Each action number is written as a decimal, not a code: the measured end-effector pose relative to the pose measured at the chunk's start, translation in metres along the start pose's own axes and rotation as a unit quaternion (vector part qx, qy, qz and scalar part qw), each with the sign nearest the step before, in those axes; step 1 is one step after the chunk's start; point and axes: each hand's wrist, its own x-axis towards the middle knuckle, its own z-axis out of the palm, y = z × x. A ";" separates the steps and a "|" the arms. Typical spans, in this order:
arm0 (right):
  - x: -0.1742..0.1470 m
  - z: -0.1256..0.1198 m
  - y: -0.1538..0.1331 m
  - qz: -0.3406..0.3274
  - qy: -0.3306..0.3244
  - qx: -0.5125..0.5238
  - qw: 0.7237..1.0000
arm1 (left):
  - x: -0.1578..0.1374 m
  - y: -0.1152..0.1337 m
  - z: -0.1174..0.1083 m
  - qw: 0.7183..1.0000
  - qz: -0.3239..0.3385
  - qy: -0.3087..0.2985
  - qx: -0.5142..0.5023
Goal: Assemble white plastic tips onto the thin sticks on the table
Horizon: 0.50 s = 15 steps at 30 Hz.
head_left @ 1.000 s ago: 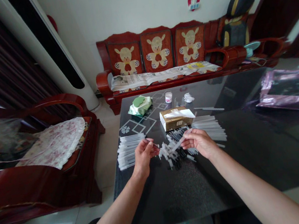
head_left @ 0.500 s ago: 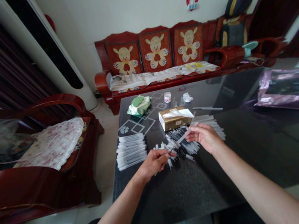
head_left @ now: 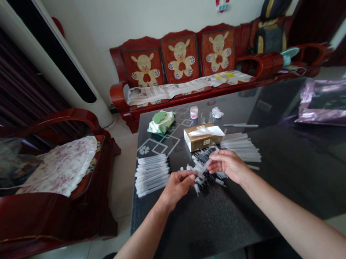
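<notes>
My right hand (head_left: 228, 165) pinches a translucent white pen barrel (head_left: 209, 165) that slants down to the left. The barrel's lower end meets the fingertips of my left hand (head_left: 181, 182), closed in a pinch; what small part lies between those fingers is hidden. Beneath both hands is a pile of black and white pen parts, with dark thin refills (head_left: 201, 155) behind and small caps (head_left: 220, 182) in front. On the left lies a stack of pens with white barrels (head_left: 152, 175). More white barrels (head_left: 240, 146) lie to the right, behind my right hand.
A gold tissue box (head_left: 203, 141) stands just behind the pile. Farther back are a green wipes pack (head_left: 161, 122), a small white tub (head_left: 193, 112), crumpled tissue (head_left: 217, 112) and a thin stick (head_left: 241, 126). A purple-edged plastic bag (head_left: 339, 102) lies at the right.
My right hand has come left and slightly down with the barrel, bringing its end to my left fingertips. The dark thin piece at my left fingers no longer shows.
</notes>
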 end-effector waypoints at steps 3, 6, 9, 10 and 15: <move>-0.002 0.010 0.009 0.020 -0.021 0.009 1.000 | 0.001 -0.001 0.005 0.995 0.002 0.089 -0.048; -0.005 0.021 0.017 0.052 -0.049 0.006 0.997 | 0.001 -0.003 0.010 0.984 0.006 0.157 -0.090; -0.008 0.028 0.021 0.091 -0.082 -0.009 0.992 | 0.000 -0.005 0.013 0.977 0.012 0.165 -0.132; -0.008 0.028 0.021 0.101 -0.090 -0.016 0.991 | 0.000 -0.005 0.014 0.978 0.010 0.159 -0.137; -0.008 0.025 0.022 0.125 -0.091 -0.042 0.987 | -0.001 -0.003 0.013 0.989 -0.065 0.081 -0.103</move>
